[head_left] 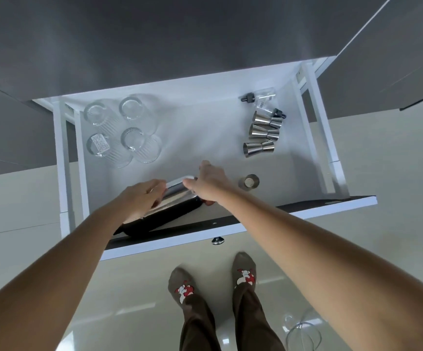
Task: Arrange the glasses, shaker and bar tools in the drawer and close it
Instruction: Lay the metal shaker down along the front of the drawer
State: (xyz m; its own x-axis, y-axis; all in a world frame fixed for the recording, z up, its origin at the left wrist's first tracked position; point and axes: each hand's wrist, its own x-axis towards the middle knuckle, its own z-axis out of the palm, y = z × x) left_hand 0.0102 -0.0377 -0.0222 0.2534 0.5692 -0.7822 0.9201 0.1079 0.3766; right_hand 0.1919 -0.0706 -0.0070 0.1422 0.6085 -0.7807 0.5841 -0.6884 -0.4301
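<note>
The white drawer stands pulled out below me. A steel shaker lies tilted on its side near the drawer's front. My left hand grips its lower end and my right hand holds its upper end. Several ribbed clear glasses stand grouped at the back left. Three steel jiggers lie in a row at the right. Behind them are two dark-tipped pourers in clear wrapping. A small steel cap stands just right of my right hand.
The drawer front has a dark inner face and a metal knob. Grey cabinet fronts rise behind the drawer. My socked feet stand on a glossy pale floor, and a clear object lies on the floor at the lower right.
</note>
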